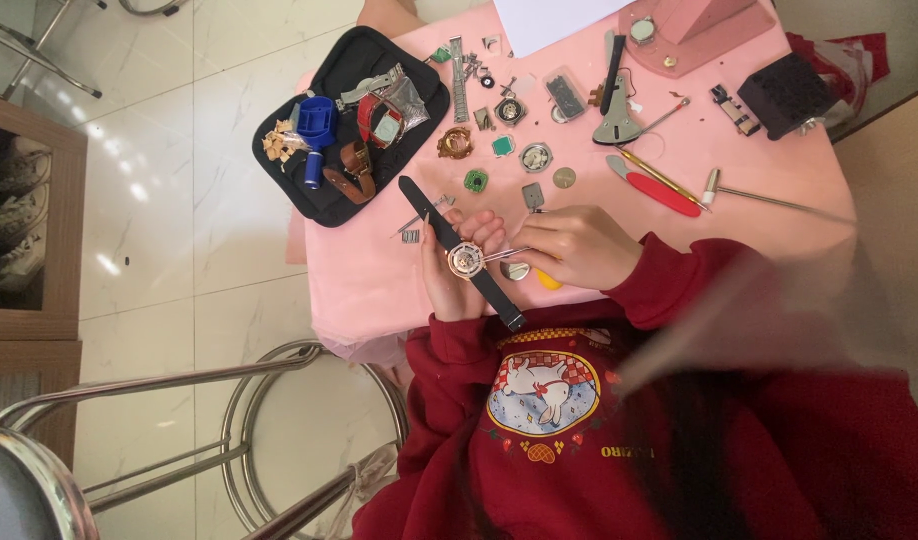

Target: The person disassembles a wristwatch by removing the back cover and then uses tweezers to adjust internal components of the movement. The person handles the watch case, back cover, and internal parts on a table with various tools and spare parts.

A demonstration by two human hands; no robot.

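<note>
My left hand (457, 272) holds a wristwatch (466, 259) with a black strap and a rose-gold case, face up over the near edge of the pink table (379, 270). My right hand (577, 246) pinches thin metal tweezers (507, 254) whose tips reach the watch case. A small yellow object (547, 281) and a round metal piece (517, 270) lie under my right hand. Both sleeves are dark red.
A black tray (331, 205) at the left holds a blue tool (316, 125), a red-strapped watch and a brown strap. Watch cases and small parts are scattered mid-table. A red-handled tool (659, 190), a black box (787, 95) and a pink stand sit farther back. A metal stool (279, 420) stands below.
</note>
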